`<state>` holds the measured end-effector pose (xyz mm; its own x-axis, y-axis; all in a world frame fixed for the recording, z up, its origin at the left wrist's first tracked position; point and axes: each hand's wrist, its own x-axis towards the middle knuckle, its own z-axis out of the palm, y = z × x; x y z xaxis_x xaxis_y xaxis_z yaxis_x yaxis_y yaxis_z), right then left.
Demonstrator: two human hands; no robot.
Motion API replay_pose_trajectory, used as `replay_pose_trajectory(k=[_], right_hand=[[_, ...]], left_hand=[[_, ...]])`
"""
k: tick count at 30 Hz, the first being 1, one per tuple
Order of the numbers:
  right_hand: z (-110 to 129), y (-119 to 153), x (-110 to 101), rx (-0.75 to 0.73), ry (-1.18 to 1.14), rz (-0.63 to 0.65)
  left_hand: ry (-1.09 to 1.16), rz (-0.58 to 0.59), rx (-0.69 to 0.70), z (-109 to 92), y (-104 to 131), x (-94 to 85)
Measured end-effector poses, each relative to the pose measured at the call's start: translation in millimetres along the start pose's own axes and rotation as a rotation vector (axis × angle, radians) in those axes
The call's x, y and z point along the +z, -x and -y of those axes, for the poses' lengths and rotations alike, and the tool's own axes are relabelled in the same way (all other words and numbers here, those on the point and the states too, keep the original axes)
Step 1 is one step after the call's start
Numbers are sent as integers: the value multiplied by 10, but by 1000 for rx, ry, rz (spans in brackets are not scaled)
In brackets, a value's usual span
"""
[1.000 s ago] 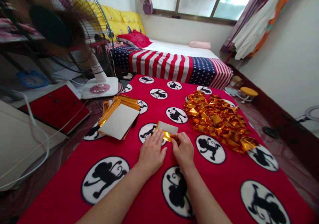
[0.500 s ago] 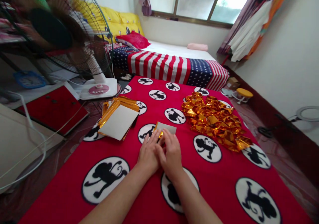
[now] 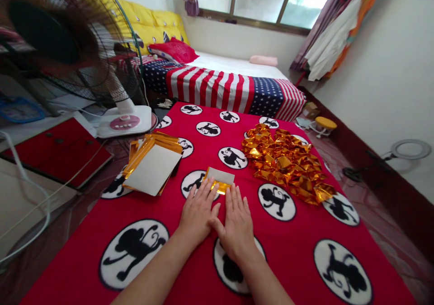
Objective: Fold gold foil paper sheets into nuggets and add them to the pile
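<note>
A small sheet of gold foil paper [image 3: 220, 176] with a pale grey back lies on the red cloth [image 3: 190, 269], its near edge folded over to show a gold strip. My left hand [image 3: 200, 210] lies flat with fingers stretched, its fingertips on the left part of the gold strip. My right hand [image 3: 237, 221] is also flat, fingertips at the strip's near right edge. The two thumbs meet between the hands. To the left lies a stack of foil sheets [image 3: 154, 167], grey side up on top. On the right sits a heap of folded gold foil pieces [image 3: 285, 162].
An electric fan [image 3: 124, 121] stands at the left beside a red panel [image 3: 57, 149]. Beyond the cloth is a bed with a stars-and-stripes cover [image 3: 217, 85]. A yellow stool [image 3: 325, 123] and a ring light [image 3: 410, 149] stand at the right.
Both hands have drawn slightly apart and flattened out, uncovering the gold folded strip. The whole view has shifted a little, moving the surroundings leftward.
</note>
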<state>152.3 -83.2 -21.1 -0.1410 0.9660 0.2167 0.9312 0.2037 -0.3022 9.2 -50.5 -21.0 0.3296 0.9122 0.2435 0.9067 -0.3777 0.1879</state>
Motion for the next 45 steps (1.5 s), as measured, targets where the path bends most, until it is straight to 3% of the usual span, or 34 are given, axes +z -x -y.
replay_pose_trajectory(k=[4,7,10,12,18,21,25,27,30,35,40,45], right_hand=[[-85,40,-31,41,-18,-85],[33,-31,-37,31,-59,-163],[201,-124,-23,-112,-137,-60],[241,-152,-11,-122,-139,-9],[-34,-72,-71,-41,-105,-4],[-189,-51,-117,30,-281,-68],[-286,-60,-137,267,-707,-294],[-296,-62,-137,310,-793,-343],[-291,-55,-147,270,-792,-339],[-263,-20,-226,74,-671,-343],[-197,13,-302,-79,-525,-262],[-164,26,-292,-111,-379,-145]], left_hand=[[23,2,-7,-30,-4,-57],[25,11,-6,-20,-10,-40],[15,29,11,10,-15,1],[13,40,17,23,-15,15],[53,13,8,6,-1,-34],[117,13,15,3,1,-84],[284,60,53,47,-44,-193],[402,96,65,92,-103,-247],[549,153,76,160,-220,-285],[611,146,112,233,-333,-249],[635,214,208,295,-318,-269],[634,222,220,320,-306,-293]])
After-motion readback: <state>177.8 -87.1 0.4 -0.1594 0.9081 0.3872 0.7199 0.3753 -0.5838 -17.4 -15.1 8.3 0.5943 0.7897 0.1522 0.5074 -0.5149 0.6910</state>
